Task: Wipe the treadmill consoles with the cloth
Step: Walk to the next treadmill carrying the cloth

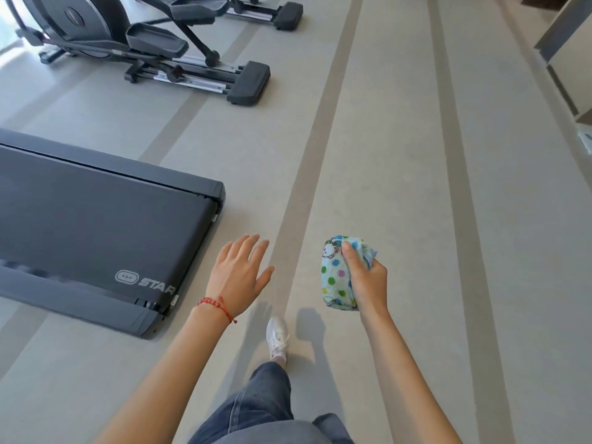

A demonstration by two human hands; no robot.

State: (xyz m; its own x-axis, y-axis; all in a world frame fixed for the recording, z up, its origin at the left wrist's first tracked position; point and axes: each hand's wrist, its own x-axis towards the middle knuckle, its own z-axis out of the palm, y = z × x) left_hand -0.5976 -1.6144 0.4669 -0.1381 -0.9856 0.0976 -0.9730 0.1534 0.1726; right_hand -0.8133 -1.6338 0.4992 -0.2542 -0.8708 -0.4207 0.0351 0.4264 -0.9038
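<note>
My right hand (365, 277) grips a folded light-blue cloth with coloured dots (336, 277) above the floor. My left hand (238, 274), with a red bracelet at the wrist, hangs open with fingers spread, holding nothing, just right of the treadmill's rear end. The treadmill (96, 229) lies at the left, and only its dark belt and grey rear frame show. No console is in view.
Two elliptical trainers (153, 49) stand at the upper left. The grey floor with darker stripes (307, 174) runs ahead. My leg in jeans and a white shoe (277, 336) step forward. A pale wall base or furniture edge (563, 52) is at the upper right.
</note>
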